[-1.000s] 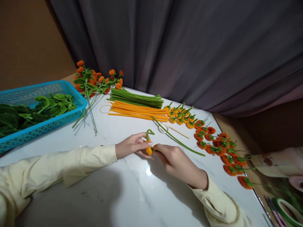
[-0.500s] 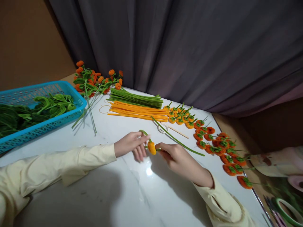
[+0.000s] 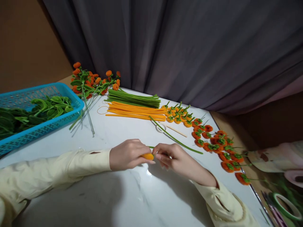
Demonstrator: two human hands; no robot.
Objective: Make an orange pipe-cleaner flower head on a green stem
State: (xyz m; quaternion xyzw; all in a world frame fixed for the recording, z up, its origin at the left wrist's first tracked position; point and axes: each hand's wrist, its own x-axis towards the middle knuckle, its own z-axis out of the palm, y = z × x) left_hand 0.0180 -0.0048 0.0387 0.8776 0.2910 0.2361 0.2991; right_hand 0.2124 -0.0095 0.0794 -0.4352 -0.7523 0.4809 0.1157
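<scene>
My left hand [image 3: 129,155] is closed around a small yellow-orange pipe-cleaner flower [image 3: 148,156], whose rounded side shows between thumb and fingers. Close against it, my right hand [image 3: 174,157] pinches a green pipe cleaner [image 3: 151,147] at the flower's base; most of that strip is hidden behind the fingers. Both hands are just above the white table, touching or nearly so. Beyond the right hand lies a loose green pipe cleaner [image 3: 176,136], crossing a small white ring [image 3: 161,127] and near a thin wooden stick [image 3: 177,131].
Green pipe cleaners [image 3: 133,98] and orange ones [image 3: 136,111] lie bundled at the back. Yellow flower heads [image 3: 177,114] and orange flower heads [image 3: 219,142] line the right side. A blue basket [image 3: 78,105] holds green leaves; stemmed flowers [image 3: 88,82] lie behind. Green tape [image 3: 287,206] sits lower right.
My left hand has turned palm down and closed over the flower, which was in plain sight between the hands. The right hand stays at its base, fingers more curled.
</scene>
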